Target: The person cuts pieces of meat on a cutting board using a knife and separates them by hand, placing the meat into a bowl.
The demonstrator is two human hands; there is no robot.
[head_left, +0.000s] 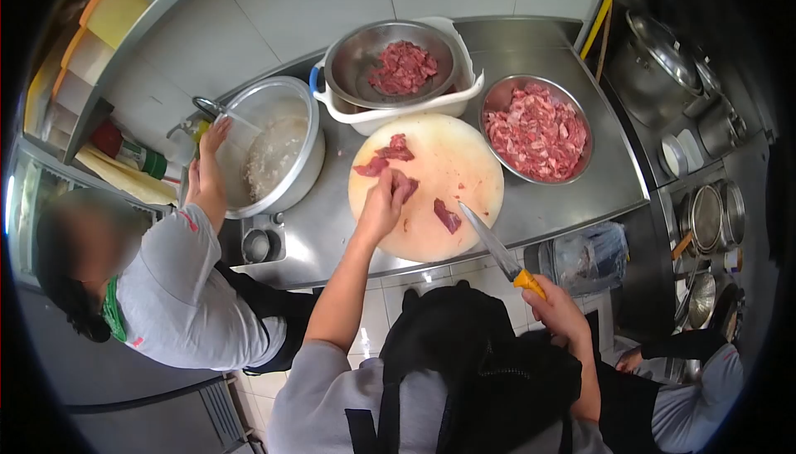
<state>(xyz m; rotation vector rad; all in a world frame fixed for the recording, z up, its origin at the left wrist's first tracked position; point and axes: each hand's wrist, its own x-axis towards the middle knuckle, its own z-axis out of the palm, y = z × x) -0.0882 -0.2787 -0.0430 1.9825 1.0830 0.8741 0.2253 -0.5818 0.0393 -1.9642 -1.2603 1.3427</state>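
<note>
My left hand (383,209) has its fingers closed on a piece of red meat (405,187) over the round white cutting board (477,143). More meat strips (396,148) lie just beyond those fingers. My right hand (560,311) grips a knife (491,241) by its yellow handle, the blade pointing up and left across the board's edge. Close to the knife tip, a separate dark red piece of meat (447,216) rests on the board. Small scraps and reddish stains mark the board's surface.
A steel bowl of cut meat (537,131) stands right of the board. Behind it, another steel bowl (348,68) with meat sits on a white tub (464,104). At left, a person (195,288) reaches toward a large pot (311,155) under a tap. Another person (705,388) is lower right.
</note>
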